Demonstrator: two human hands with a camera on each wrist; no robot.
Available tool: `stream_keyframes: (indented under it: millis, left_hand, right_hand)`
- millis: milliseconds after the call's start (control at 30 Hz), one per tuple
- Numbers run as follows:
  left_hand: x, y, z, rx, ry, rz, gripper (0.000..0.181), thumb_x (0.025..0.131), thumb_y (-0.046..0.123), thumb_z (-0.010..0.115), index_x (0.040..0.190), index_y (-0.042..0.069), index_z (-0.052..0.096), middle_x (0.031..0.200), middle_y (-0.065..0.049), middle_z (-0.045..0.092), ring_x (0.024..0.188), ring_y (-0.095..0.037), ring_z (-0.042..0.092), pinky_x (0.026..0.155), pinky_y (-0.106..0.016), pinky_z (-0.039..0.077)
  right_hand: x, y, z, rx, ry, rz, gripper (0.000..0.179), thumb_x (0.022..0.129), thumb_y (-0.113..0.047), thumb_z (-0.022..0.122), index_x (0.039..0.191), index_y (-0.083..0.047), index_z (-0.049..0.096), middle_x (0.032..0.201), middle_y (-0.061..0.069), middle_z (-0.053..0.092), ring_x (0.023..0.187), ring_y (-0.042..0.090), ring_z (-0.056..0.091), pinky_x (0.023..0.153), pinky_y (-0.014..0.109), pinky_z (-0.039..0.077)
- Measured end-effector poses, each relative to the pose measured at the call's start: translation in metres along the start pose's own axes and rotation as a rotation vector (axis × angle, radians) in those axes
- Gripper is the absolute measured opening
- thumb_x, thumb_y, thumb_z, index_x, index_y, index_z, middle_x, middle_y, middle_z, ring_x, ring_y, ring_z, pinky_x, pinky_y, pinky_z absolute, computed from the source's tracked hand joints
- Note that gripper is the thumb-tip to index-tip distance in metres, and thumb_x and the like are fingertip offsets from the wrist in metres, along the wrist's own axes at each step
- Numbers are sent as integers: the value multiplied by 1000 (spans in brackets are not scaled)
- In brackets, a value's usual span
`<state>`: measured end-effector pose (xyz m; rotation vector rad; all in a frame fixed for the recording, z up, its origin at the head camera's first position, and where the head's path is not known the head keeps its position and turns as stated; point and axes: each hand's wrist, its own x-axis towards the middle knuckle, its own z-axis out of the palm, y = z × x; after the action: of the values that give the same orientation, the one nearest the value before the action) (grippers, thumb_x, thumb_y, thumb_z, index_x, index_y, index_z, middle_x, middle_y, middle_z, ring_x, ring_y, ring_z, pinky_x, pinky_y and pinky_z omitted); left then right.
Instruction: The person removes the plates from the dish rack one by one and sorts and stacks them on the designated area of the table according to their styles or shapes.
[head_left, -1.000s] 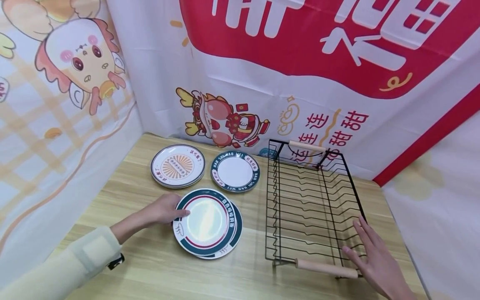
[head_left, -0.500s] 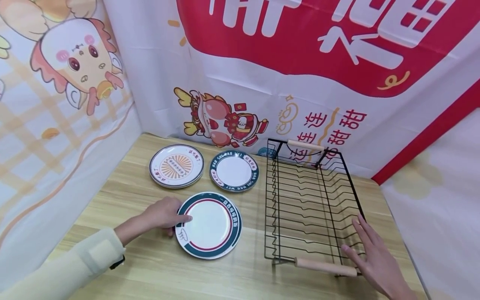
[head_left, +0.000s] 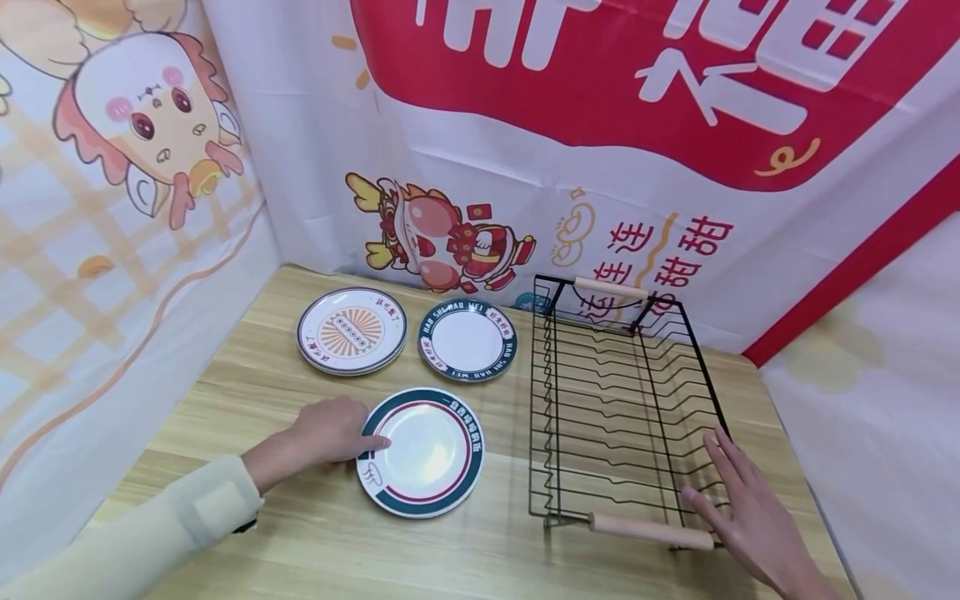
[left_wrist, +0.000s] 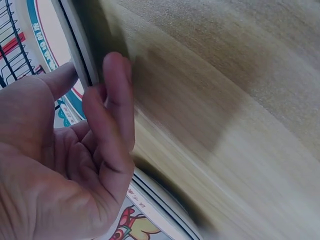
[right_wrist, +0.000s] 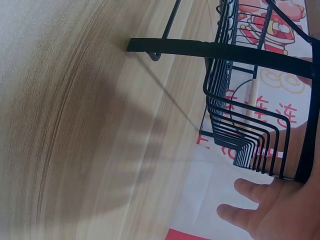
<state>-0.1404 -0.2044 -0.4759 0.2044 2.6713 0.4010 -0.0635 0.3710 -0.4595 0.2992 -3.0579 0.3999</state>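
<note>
My left hand (head_left: 330, 429) pinches the left rim of a green-rimmed white plate (head_left: 423, 454), thumb on top and fingers beneath. The left wrist view shows two stacked plate edges (left_wrist: 80, 40) between thumb and fingers. From above, the upper plate covers the lower one. My right hand (head_left: 750, 508) rests along the near right side of a black wire dish rack (head_left: 611, 425), its fingers fairly straight. Through the right wrist view, the fingers (right_wrist: 245, 212) lie against the outside of the rack's bent wires.
Behind the held plates, a small stack of orange-patterned plates (head_left: 352, 331) and another green-rimmed plate (head_left: 467, 340) lie on the wooden table (head_left: 315, 533). The rack has wooden handles (head_left: 651, 531) at both ends. A printed cloth (head_left: 315, 150) hangs behind.
The held plates have shifted slightly right and toward me, and the lower plate, which stuck out at the right, is now hidden under the upper one. The right hand stays at the rack.
</note>
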Motion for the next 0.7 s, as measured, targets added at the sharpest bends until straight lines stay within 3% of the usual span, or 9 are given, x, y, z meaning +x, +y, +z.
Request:
stream_keyframes:
  millis: [233,433,567,700]
  left_hand:
    - [3,-2,1,87,42,26,47,92,56,77,76,15,60,63,-2,57,56,-18,54,54,-29,38]
    - [2,-7,-8,85,101,56,44,94,56,75,78,17,61,63,2,54,55,-16,50,52,-29,36]
    - [1,-4,-24,42,148,71,46,96,53,74,105,9,71,72,-1,64,60,-16,55,54,-31,42]
    - [-2,3,-43,26,207,79,65,98,55,71,138,3,65,112,-17,76,92,-31,72,73,-49,60]
  right_hand:
    - [2,2,0,-28,14,-39,89,100,-44,69,168,-8,24,178,10,10,151,55,28,97,86,34]
    - [6,2,-4,-55,-6,-56,90,99,-47,69,167,-7,26,175,18,17,152,54,27,99,85,35]
    - [8,2,-11,-71,-8,-87,88,98,-48,71,164,-3,34,169,26,29,155,52,23,108,79,32]
    - [14,0,-22,-119,9,-142,86,96,-50,72,159,0,41,165,27,36,155,51,25,113,75,30]
